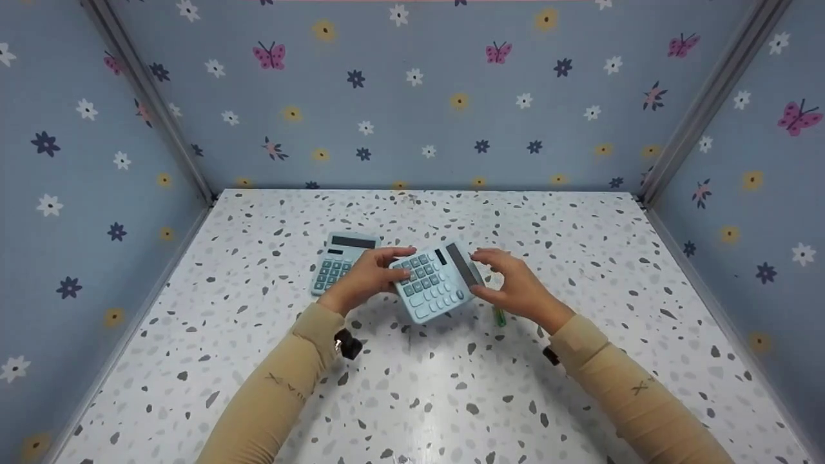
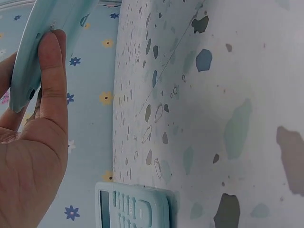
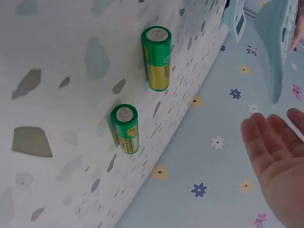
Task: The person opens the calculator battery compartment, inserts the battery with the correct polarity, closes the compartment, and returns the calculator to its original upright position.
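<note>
A light blue calculator is held above the table, tilted, keys facing up. My left hand grips its keypad end, thumb on the keys side and fingers underneath. Beside the display end is my right hand, its fingers extended and spread; whether the thumb touches the casing I cannot tell. Two green and gold batteries, an upper battery and a lower battery, lie on the table in the right wrist view. A second light blue calculator lies on the table, partly behind my left hand.
The white speckled table meets a blue flowered back panel, with similar side panels at left and right. Grey metal posts stand at the corners. Dark wrist devices show under the sleeves.
</note>
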`<action>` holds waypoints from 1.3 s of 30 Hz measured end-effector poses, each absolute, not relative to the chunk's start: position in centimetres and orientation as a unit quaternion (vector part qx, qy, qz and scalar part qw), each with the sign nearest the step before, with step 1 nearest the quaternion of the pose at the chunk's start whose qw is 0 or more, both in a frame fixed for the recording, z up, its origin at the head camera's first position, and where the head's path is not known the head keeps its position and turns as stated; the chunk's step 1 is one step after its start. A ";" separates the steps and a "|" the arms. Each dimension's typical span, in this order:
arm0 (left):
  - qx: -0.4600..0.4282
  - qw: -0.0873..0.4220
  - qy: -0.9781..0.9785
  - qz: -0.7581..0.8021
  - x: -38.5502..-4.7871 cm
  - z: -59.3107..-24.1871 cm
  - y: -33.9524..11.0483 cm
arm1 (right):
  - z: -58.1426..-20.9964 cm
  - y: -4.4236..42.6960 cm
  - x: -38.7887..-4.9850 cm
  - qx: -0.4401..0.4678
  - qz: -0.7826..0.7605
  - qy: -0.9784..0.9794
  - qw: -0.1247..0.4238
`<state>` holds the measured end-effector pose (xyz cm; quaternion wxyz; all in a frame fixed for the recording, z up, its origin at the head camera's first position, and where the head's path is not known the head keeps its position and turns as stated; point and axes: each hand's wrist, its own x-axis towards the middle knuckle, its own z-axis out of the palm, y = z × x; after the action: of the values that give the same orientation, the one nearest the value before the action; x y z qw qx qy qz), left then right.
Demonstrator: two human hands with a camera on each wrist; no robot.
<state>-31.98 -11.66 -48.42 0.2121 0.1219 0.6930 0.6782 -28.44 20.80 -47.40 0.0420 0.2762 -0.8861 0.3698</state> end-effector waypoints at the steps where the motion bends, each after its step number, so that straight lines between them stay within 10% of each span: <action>1: 0.121 0.212 0.691 0.681 -31.9 -48.4 -11.7 | -47.5 20.8 -28.3 0.294 0.347 -0.889 0.054; 39: 0.106 0.243 0.650 0.712 -31.4 -48.3 -12.6 | -49.3 20.7 -29.0 0.559 0.090 -0.724 0.394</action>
<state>-31.40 -12.63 -48.31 0.2432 0.1061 0.6499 0.7122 -28.98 20.73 -49.29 0.3940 0.5591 -0.7240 0.0895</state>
